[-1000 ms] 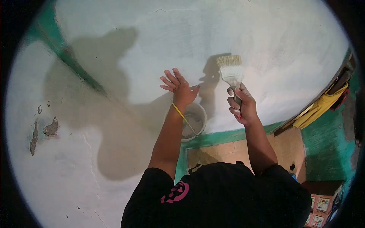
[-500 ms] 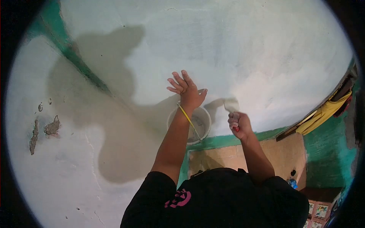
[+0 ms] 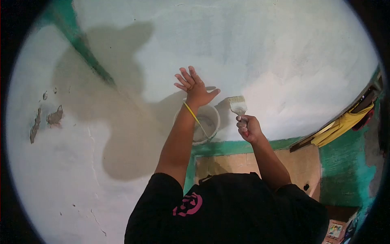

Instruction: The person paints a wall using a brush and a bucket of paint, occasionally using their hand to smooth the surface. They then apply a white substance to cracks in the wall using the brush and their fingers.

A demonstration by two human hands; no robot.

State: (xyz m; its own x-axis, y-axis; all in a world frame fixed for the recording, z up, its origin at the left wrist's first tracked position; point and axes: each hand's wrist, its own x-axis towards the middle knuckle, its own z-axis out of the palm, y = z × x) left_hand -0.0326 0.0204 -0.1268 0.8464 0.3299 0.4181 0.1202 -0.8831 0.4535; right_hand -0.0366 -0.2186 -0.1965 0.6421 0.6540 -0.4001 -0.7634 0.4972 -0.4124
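Note:
My left hand [image 3: 195,88] is stretched out with its fingers spread, over the whitish wall [image 3: 260,53]. A white bucket [image 3: 215,116] hangs by its yellow handle [image 3: 191,110], which loops over my left wrist. Greyish-white paint [image 3: 205,127] shows inside it, and my forearm hides part of the rim. To the right of the bucket, my right hand [image 3: 250,129] is wrapped round the handle of a wide paintbrush [image 3: 237,105]. Its pale, paint-coated bristles point up toward the wall, and a red handle end pokes out below my fingers.
Bare green paint [image 3: 87,57] runs diagonally at upper left. Chipped plaster patches [image 3: 55,116] mark the wall at left. A yellow cloth [image 3: 343,128] hangs at the right. Below lies a tan tiled floor [image 3: 304,162], with a dark cabinet [image 3: 341,213] at lower right.
My right hand has shifted a little left and up with the paintbrush, whose bristles now show more fully. My left hand stays spread; the whole view has shifted slightly.

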